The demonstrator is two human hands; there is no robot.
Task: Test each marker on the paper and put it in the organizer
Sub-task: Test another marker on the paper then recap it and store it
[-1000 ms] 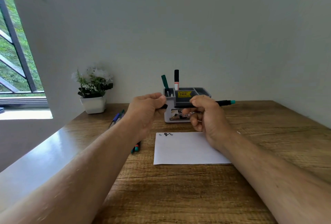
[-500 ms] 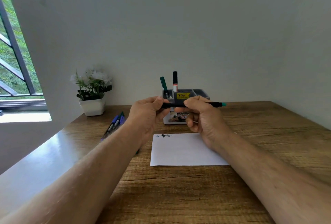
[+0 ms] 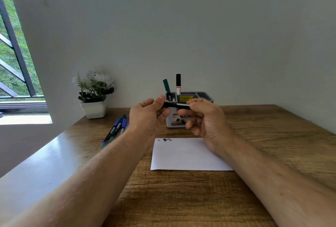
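While both hands hold a black marker (image 3: pixel 175 105) level at frame centre, above the paper (image 3: pixel 183 156) and before the organizer (image 3: pixel 203 96), left hand (image 3: pixel 147 116) pinches one end and right hand (image 3: pixel 203 117) curls round the other. Likely recapping: push straight along the barrel until seated, then stand it upright among the stored markers (image 3: pixel 172 86).
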